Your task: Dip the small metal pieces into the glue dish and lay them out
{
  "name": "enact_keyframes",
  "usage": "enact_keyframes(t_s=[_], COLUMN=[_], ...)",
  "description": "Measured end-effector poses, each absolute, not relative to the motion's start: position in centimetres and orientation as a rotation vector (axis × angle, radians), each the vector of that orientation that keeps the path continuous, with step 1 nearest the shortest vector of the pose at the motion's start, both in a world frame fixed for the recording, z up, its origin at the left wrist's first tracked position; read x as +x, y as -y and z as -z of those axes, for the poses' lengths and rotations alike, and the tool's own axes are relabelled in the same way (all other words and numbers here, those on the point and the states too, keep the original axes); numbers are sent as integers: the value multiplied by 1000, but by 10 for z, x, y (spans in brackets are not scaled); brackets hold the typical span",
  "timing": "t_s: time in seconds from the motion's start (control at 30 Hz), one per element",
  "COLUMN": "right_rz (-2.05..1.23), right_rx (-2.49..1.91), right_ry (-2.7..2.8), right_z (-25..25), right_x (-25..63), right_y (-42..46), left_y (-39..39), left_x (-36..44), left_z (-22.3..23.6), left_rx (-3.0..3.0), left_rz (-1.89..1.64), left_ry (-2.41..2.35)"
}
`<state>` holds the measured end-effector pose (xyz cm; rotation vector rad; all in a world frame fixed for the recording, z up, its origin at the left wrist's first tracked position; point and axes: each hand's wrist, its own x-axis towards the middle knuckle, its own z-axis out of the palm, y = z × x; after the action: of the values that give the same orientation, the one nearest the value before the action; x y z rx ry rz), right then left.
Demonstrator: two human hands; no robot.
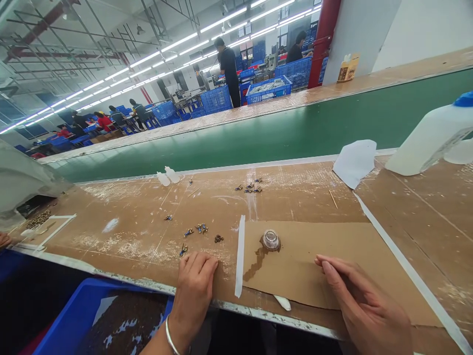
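Observation:
My left hand [197, 276], a bracelet on its wrist, rests at the table's front edge with fingers curled together; their undersides are hidden. Just beyond it are small blue-and-gold metal parts [201, 228] and a little cluster of dark ring-like pieces [219, 238]. My right hand [364, 301] is over the right part of a cardboard sheet [295, 276], its thumb and forefinger pinched together. Whatever may be between those fingertips is too small to make out. On the sheet stands a small clear cup [271, 240], with a dark wet stain running from it toward the front left.
White tape [240, 256] borders the sheet. Small white bottles [172, 174], a toothpick [333, 199], white paper [355, 162] and a large plastic jug [428, 135] lie farther back. A green conveyor belt [258, 133] runs behind. A blue bin [74, 310] stands below left.

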<state>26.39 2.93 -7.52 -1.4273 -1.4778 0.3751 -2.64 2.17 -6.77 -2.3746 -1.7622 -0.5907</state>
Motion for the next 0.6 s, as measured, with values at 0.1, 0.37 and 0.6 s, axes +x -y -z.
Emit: enact_keyframes(t_s=[0.1, 0.37, 0.6], right_rz=[-383, -448, -376], right_rx=[-1431, -1468, -1501], right_ry=[1470, 1363, 1456], right_z=[74, 62, 67], right_x=[265, 254, 260], right_y=[-29, -27, -28], left_y=[-21, -23, -15], left_x=[-25, -29, -37], left_z=[69, 69, 69], left_rx=[-2283, -2241, -2286], left_rz=[592, 506, 654], left_ry=[1738, 1732, 1801])
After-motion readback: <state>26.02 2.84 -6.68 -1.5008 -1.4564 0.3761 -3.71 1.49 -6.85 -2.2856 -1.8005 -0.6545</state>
